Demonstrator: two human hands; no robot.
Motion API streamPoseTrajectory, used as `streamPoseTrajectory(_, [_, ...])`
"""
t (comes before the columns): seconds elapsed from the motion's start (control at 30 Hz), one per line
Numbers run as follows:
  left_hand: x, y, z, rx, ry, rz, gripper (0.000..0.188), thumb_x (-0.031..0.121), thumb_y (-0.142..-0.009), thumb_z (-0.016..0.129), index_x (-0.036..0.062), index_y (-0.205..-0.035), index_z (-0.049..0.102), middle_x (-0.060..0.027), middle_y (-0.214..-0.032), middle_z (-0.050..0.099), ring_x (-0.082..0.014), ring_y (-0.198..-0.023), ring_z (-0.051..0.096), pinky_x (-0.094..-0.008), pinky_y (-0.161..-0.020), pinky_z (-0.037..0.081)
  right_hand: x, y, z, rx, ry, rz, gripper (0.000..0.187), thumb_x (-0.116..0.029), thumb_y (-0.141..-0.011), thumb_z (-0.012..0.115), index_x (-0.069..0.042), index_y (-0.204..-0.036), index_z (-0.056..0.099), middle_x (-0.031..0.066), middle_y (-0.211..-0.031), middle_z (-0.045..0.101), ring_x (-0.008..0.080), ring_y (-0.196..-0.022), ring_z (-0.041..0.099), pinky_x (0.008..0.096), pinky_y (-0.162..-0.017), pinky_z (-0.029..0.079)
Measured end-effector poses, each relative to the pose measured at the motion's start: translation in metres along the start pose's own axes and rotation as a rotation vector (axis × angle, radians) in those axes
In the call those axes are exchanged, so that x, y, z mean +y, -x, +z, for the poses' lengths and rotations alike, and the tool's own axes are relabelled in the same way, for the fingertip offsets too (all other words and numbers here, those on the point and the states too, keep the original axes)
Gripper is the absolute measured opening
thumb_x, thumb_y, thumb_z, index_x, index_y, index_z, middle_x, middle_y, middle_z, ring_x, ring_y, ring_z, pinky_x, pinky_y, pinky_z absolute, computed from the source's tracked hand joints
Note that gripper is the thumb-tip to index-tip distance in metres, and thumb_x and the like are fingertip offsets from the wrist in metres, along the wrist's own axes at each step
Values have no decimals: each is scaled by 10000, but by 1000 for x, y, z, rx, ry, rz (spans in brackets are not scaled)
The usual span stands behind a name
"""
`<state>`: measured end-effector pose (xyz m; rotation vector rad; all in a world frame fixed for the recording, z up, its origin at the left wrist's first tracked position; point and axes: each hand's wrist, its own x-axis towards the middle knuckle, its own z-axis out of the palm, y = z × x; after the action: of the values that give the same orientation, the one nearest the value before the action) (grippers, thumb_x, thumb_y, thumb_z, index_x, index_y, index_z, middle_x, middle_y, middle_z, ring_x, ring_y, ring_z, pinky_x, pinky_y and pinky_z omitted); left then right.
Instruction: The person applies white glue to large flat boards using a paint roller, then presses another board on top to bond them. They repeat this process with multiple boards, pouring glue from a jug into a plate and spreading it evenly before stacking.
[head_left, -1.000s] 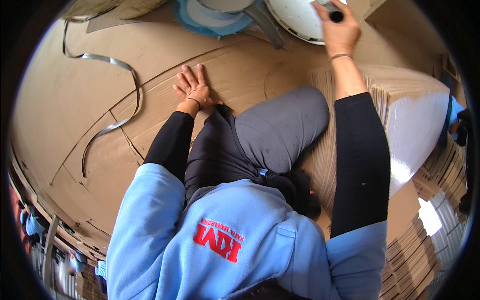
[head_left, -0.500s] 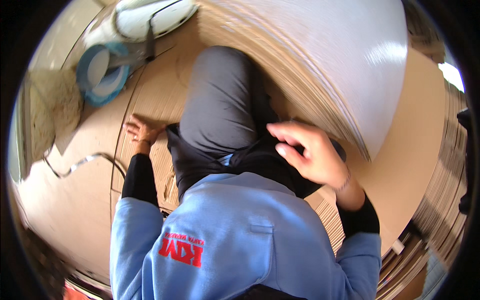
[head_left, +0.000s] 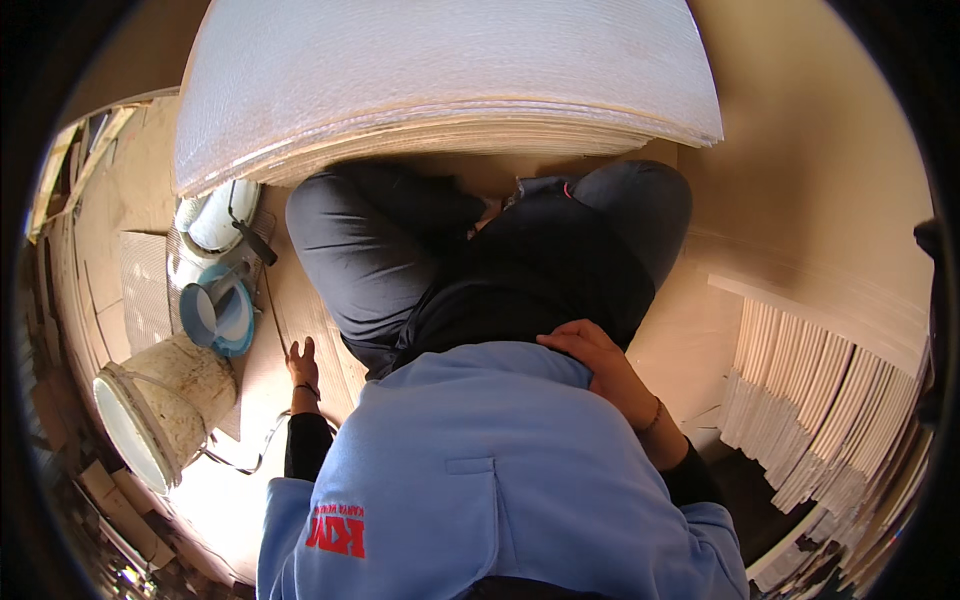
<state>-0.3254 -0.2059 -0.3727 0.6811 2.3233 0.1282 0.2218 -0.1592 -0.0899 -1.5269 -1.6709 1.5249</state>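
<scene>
My left hand is held out beside my left hip, its fingers spread and holding nothing, over the cardboard-covered floor. Against the hem of my blue top rests my right hand, fingers stretched out and loosely together, with nothing visible in it. Beyond my crossed legs lies a thick stack of sheets with a pale, shiny top face. Left of my knee sits a blue bowl with white stuff in it, and a paint roller with a dark handle lies just past it.
A dirty white bucket lies on its side at the left, its wire handle towards my left hand. Behind the bowl is another white container. Stacked cardboard stands at the right, near a large brown board.
My view has turned, so the sheet stack now lies straight ahead. My right hand has dropped from mid-air to my waist. My left hand stays out at my side.
</scene>
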Motion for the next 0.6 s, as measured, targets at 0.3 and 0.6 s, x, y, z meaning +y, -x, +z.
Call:
streamPoseTrajectory(0.3, [20, 20, -26, -25, -38, 14, 677, 523, -863, 568, 47, -1335, 474, -265, -1396, 368, -390, -1273, 396, -457, -1025, 363, 13, 13, -14, 20, -148, -105, 460, -179, -668, 784, -76, -1093, 640, 84, -990, 561, 245, -915, 575, 321, -785, 476])
streamPoseTrajectory(0.6, [56, 47, -26, -77, 104, 74, 653, 436, -877, 603, -34, -1310, 468, -197, -1306, 484, -278, -1034, 583, -369, -866, 480, 7, 7, -14, 27, -171, -85, 415, -145, -712, 758, -91, -1105, 633, 68, -994, 547, 236, -942, 571, 310, -828, 472])
